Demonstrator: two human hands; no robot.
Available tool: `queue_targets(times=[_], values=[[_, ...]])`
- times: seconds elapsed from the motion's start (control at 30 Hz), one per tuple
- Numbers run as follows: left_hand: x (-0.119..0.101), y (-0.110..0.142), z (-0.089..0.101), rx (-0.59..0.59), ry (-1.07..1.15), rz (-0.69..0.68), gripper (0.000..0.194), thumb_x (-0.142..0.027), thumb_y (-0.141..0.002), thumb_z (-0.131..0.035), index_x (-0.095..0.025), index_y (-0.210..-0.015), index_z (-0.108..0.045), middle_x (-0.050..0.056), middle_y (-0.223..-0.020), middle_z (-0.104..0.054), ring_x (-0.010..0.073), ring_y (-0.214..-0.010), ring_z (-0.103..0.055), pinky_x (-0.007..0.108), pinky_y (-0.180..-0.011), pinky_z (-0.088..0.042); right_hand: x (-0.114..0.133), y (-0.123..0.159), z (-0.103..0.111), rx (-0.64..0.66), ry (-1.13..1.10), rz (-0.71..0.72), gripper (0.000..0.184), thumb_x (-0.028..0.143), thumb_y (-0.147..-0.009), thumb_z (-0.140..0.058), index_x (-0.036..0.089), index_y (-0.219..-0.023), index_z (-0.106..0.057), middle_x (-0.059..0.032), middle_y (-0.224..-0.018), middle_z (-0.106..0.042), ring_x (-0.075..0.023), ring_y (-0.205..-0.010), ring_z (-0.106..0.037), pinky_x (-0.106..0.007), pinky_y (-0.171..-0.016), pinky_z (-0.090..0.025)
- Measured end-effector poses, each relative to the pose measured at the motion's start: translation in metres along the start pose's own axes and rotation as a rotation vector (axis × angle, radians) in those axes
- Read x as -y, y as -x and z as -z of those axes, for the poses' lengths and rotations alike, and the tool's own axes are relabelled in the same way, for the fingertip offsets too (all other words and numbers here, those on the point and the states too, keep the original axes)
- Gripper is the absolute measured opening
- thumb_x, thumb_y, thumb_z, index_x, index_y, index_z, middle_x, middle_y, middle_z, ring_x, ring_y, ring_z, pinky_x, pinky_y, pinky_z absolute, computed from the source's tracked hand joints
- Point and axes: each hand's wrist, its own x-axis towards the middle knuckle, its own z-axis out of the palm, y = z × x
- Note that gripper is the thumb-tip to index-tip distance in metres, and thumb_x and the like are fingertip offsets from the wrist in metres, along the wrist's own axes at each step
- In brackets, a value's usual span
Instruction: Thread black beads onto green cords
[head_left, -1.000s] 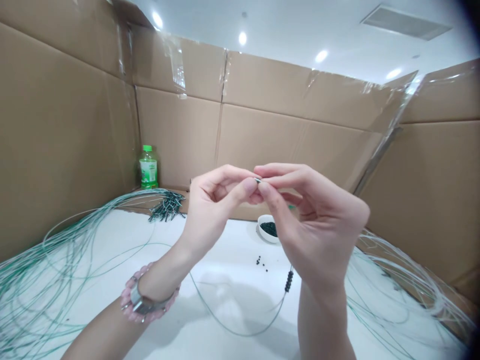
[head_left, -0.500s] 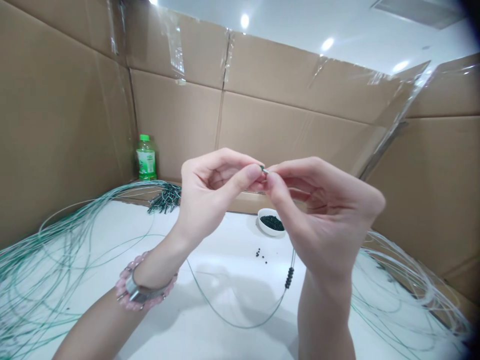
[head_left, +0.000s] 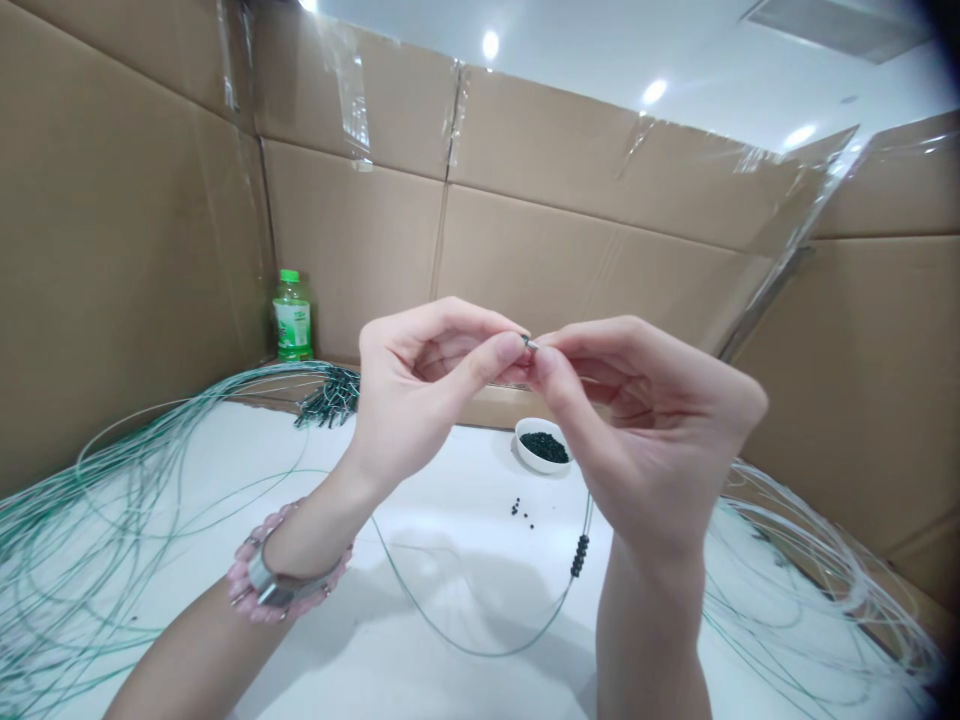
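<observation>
My left hand (head_left: pixel 420 390) is raised, its thumb and forefinger pinching a tiny dark green bead (head_left: pixel 526 340). Close against it, my right hand (head_left: pixel 652 430) is closed on the pale, stiff-looking tip (head_left: pixel 533 346) of a cord. Whether the tip has entered the bead is too small to tell. Below my hands a thin green cord (head_left: pixel 495 655) hangs in a loop. A cluster of black beads (head_left: pixel 580 556) is threaded on its right side, under my right palm. The upper ends of the cord pass behind my hands.
A white bowl (head_left: pixel 525 462) of dark beads stands at the back, with several loose beads (head_left: pixel 516 507) before it. Bundles of green cords (head_left: pixel 150 450) lie left, pale cords (head_left: pixel 825 540) right. A green bottle (head_left: pixel 292 318) stands in the corner by cardboard walls (head_left: pixel 540 240).
My hands have barely moved; the fingertips remain pressed together around the bead and the cord tip. The dark bit between them has shifted very slightly.
</observation>
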Motion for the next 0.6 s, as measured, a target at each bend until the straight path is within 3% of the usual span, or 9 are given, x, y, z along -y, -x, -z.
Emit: queue_targets(times=[0.13,0.37,0.6], values=[[0.0002,0.0003,0.0001,-0.006,0.001,0.006,0.005,-0.022,-0.075,-0.071,-0.018,-0.072,-0.070,-0.002,-0.064,-0.069,0.0080,-0.054,-0.064,0.017,-0.053,-0.054,-0.0032,0.0021,-0.0019,-0.035,-0.005,0.016,0.016,0.006,-0.078,-0.062,0.022,-0.075,-0.065,0.0035,-0.067,-0.066,-0.0117,-0.065,-0.066,-0.023,-0.058,-0.058],[-0.0047,0.0016,0.0002,0.047,-0.081,-0.030,0.003,-0.018,-0.075,-0.069,-0.019,-0.073,-0.071,-0.002,-0.066,-0.069,0.0093,-0.059,-0.065,0.018,-0.056,-0.055,-0.0019,0.0013,0.0022,0.009,0.071,0.025,0.017,0.004,-0.074,-0.064,0.021,-0.076,-0.066,0.0038,-0.067,-0.065,-0.0102,-0.062,-0.064,-0.020,-0.056,-0.055],[-0.0070,0.0007,0.0020,0.070,-0.136,-0.025,0.003,-0.017,-0.073,-0.071,-0.019,-0.073,-0.073,0.001,-0.069,-0.070,0.0121,-0.062,-0.067,0.020,-0.057,-0.056,-0.0071,0.0021,0.0073,0.042,0.104,0.043,0.019,0.006,-0.079,-0.062,0.024,-0.079,-0.069,0.0036,-0.071,-0.068,-0.0118,-0.066,-0.066,-0.021,-0.060,-0.057]])
